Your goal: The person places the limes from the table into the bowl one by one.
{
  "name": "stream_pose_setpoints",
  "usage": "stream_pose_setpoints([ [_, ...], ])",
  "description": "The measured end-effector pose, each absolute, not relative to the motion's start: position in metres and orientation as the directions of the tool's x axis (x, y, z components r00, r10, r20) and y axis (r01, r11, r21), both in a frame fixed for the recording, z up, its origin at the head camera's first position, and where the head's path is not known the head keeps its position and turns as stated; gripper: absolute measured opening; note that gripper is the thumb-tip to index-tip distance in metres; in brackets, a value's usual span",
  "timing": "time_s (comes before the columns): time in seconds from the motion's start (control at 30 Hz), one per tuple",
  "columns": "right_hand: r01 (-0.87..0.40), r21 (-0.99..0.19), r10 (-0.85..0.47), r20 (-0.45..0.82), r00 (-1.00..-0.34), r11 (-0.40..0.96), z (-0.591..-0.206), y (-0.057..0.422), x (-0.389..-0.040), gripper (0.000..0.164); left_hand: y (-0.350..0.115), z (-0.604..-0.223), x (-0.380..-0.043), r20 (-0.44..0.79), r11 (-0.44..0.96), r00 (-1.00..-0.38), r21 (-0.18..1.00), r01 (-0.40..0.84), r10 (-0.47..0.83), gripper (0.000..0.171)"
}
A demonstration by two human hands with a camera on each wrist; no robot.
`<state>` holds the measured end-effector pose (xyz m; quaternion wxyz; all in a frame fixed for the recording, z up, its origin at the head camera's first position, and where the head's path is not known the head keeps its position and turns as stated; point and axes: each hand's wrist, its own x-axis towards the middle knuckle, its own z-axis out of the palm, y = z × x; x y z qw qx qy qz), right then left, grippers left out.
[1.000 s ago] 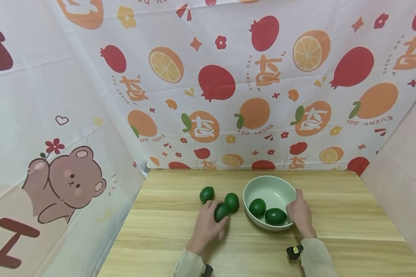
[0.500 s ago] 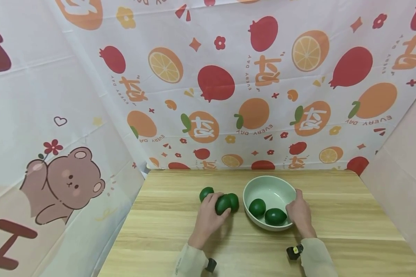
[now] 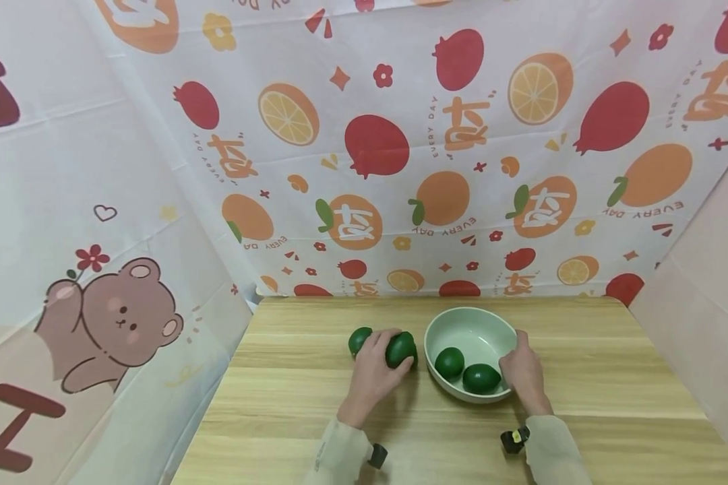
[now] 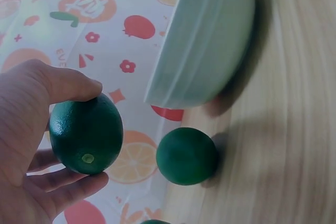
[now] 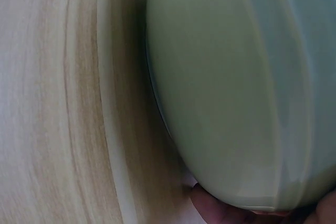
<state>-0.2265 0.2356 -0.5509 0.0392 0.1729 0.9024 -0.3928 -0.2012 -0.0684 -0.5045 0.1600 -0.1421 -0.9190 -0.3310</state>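
Note:
My left hand (image 3: pixel 374 369) holds a dark green lime (image 3: pixel 400 349), thumb on one side and fingers on the other. In the left wrist view this lime (image 4: pixel 86 135) is lifted off the table, its pale stem scar showing. A second lime (image 4: pixel 187 156) lies on the wood nearby; in the head view the held one mostly covers it. Just beyond my left fingers sits a third lime (image 3: pixel 358 341), partly hidden. My right hand (image 3: pixel 524 374) grips the right rim of a pale green bowl (image 3: pixel 470 315). Inside the bowl lie two limes, one rounder (image 3: pixel 449 364) and one lengthwise (image 3: pixel 482 379).
A light wooden table (image 3: pixel 279 397) bears everything. Behind it hangs a fruit-print cloth (image 3: pixel 315 168), and a bear-print cloth (image 3: pixel 127 323) hangs at the left. Pale cloth (image 3: pixel 710 283) closes the right side.
My left hand has raised the lime from the table and moved it right and away from me, over the neighbouring lime. My right hand and the bowl have stayed put.

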Motion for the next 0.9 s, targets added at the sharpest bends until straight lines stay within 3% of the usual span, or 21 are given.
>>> stream_pose_setpoints([
  [0.43,0.305,-0.683,0.276,-0.155,-0.949,0.664,-0.554,0.236,-0.224,0.074,-0.054,-0.496,-0.207,0.402,0.709,-0.892,0.566,0.421,0.209,0.051],
  [0.9,0.327,-0.691,0.272,-0.191,-0.943,0.645,-0.551,0.236,-0.225,0.075,-0.033,-0.493,-0.215,0.427,0.699,-0.859,0.522,0.49,0.283,0.048],
])
